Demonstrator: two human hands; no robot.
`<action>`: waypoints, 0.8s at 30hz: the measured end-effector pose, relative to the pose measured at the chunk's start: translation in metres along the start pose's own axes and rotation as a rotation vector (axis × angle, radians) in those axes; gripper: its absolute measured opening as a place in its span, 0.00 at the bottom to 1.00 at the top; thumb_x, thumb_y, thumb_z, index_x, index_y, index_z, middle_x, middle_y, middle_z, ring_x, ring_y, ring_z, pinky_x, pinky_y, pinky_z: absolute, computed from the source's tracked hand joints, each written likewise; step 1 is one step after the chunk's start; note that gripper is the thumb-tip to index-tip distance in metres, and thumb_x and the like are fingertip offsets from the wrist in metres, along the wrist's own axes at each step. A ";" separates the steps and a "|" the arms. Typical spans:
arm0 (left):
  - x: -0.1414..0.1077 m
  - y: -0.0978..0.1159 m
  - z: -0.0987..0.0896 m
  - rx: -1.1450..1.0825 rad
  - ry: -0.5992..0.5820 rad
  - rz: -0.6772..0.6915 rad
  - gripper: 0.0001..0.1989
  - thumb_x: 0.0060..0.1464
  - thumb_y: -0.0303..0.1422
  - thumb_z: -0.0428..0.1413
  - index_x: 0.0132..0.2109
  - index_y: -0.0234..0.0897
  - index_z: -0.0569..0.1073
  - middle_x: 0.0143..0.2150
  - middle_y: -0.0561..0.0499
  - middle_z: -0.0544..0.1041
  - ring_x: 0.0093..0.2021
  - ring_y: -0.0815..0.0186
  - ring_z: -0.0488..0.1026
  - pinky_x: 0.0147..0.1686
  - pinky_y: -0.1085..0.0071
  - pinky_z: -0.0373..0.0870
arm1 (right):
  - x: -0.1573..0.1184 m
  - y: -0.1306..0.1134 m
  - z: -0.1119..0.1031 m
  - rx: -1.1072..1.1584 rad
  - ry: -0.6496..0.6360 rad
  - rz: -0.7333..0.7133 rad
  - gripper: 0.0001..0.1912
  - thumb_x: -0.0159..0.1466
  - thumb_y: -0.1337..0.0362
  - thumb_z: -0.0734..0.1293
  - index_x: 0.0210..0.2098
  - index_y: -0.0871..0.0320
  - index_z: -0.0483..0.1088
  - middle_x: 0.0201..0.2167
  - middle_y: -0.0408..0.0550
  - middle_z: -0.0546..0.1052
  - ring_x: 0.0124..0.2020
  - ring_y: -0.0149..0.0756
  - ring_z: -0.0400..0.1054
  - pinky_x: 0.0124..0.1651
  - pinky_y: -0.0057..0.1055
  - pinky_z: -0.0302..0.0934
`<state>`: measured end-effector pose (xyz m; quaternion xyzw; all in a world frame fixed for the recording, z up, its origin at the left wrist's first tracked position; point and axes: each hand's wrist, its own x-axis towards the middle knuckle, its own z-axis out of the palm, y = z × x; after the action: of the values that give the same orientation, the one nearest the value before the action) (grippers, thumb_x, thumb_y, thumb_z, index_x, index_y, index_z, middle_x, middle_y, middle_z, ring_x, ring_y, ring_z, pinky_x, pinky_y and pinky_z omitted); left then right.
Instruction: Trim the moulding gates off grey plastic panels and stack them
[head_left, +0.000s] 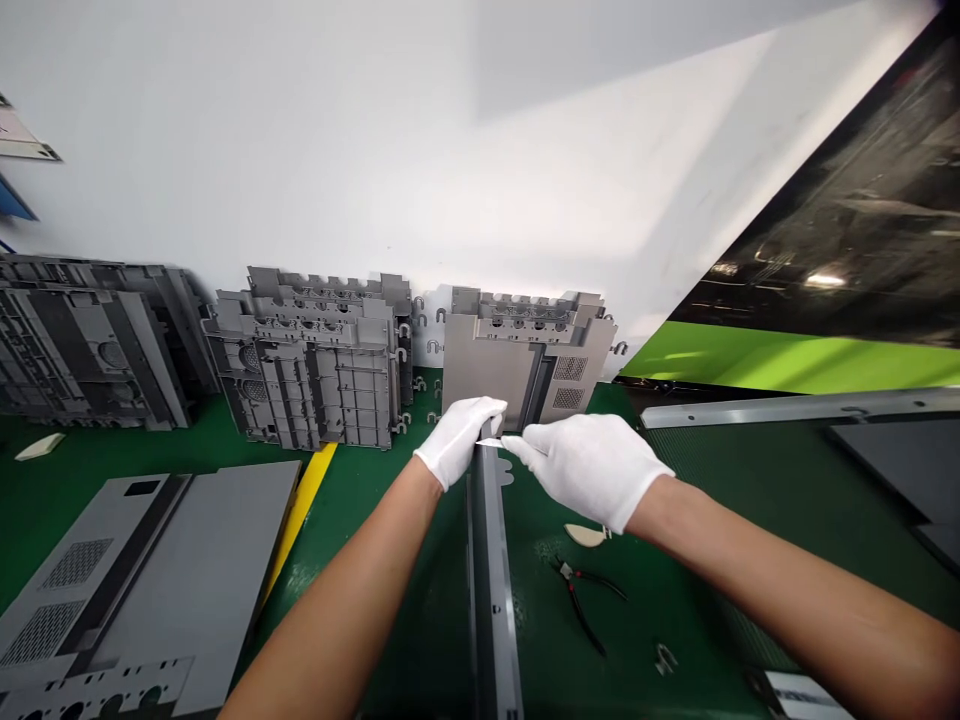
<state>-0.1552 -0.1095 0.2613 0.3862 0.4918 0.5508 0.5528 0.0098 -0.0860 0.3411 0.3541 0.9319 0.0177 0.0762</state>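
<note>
A grey plastic panel [493, 580] stands on its narrow edge in front of me, its long side running away from my body. My left hand [459, 442], in a white glove, is closed around the panel's far end. In my right hand [589, 465], also gloved, is a small knife; its thin pale blade [491, 442] lies against the panel's top edge near my left fingers. Most of the knife's handle is hidden in the right glove. Right of the panel, red-and-black cutting pliers [576, 585] lie partly spread on the green table.
Stacked grey panels [315, 360] lean against the white wall [337, 130], with another panel [525, 370] beside them. One panel [202, 560] lies flat at left. A cream-coloured piece [585, 535] and a small grey hook-shaped scrap [664, 658] rest at right, near a metal-edged ribbed surface [750, 480].
</note>
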 end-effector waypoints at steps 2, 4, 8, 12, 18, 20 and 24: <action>0.001 -0.002 0.000 -0.007 -0.009 0.003 0.18 0.55 0.40 0.54 0.22 0.36 0.62 0.21 0.56 0.61 0.23 0.71 0.55 0.27 0.70 0.52 | -0.001 0.001 0.000 -0.015 0.006 -0.007 0.36 0.69 0.41 0.43 0.32 0.54 0.73 0.22 0.49 0.74 0.24 0.39 0.70 0.32 0.35 0.59; 0.002 -0.004 -0.001 -0.014 -0.013 -0.003 0.18 0.55 0.41 0.54 0.22 0.36 0.63 0.21 0.56 0.62 0.23 0.71 0.55 0.27 0.70 0.52 | -0.001 0.002 0.002 -0.024 0.006 -0.004 0.36 0.69 0.41 0.43 0.32 0.54 0.73 0.21 0.49 0.74 0.23 0.39 0.70 0.31 0.35 0.58; 0.004 -0.005 -0.001 -0.023 -0.007 -0.016 0.17 0.54 0.40 0.54 0.22 0.36 0.63 0.21 0.56 0.62 0.22 0.72 0.56 0.26 0.70 0.52 | -0.002 0.003 0.005 -0.038 0.007 0.005 0.36 0.69 0.41 0.43 0.31 0.54 0.73 0.21 0.49 0.74 0.23 0.38 0.70 0.31 0.34 0.57; 0.006 -0.008 0.000 -0.022 -0.015 0.003 0.17 0.54 0.40 0.55 0.23 0.36 0.63 0.22 0.56 0.63 0.23 0.71 0.57 0.27 0.70 0.54 | -0.003 0.005 0.005 -0.047 0.015 0.002 0.36 0.69 0.41 0.44 0.31 0.55 0.73 0.22 0.49 0.74 0.24 0.37 0.70 0.32 0.33 0.56; 0.006 -0.010 0.001 -0.033 -0.005 -0.005 0.17 0.53 0.41 0.56 0.23 0.37 0.64 0.22 0.56 0.63 0.23 0.71 0.56 0.26 0.70 0.54 | -0.009 0.005 0.002 -0.058 -0.012 -0.005 0.37 0.69 0.41 0.43 0.32 0.55 0.73 0.22 0.50 0.74 0.25 0.39 0.71 0.31 0.33 0.56; 0.006 -0.009 0.000 -0.002 0.001 -0.002 0.17 0.54 0.40 0.55 0.23 0.37 0.63 0.21 0.56 0.62 0.23 0.71 0.56 0.26 0.70 0.53 | -0.013 0.004 0.004 -0.055 -0.017 -0.027 0.37 0.69 0.41 0.43 0.32 0.55 0.73 0.23 0.50 0.75 0.25 0.39 0.71 0.32 0.33 0.56; 0.007 -0.007 -0.001 0.054 -0.003 0.008 0.18 0.56 0.40 0.54 0.22 0.37 0.62 0.21 0.55 0.61 0.23 0.71 0.56 0.27 0.70 0.54 | -0.017 0.004 0.010 0.005 0.045 -0.062 0.34 0.69 0.41 0.45 0.30 0.54 0.71 0.22 0.48 0.74 0.24 0.38 0.68 0.29 0.32 0.51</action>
<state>-0.1550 -0.1032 0.2539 0.4037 0.5039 0.5391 0.5408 0.0268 -0.0948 0.3337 0.3247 0.9440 0.0208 0.0547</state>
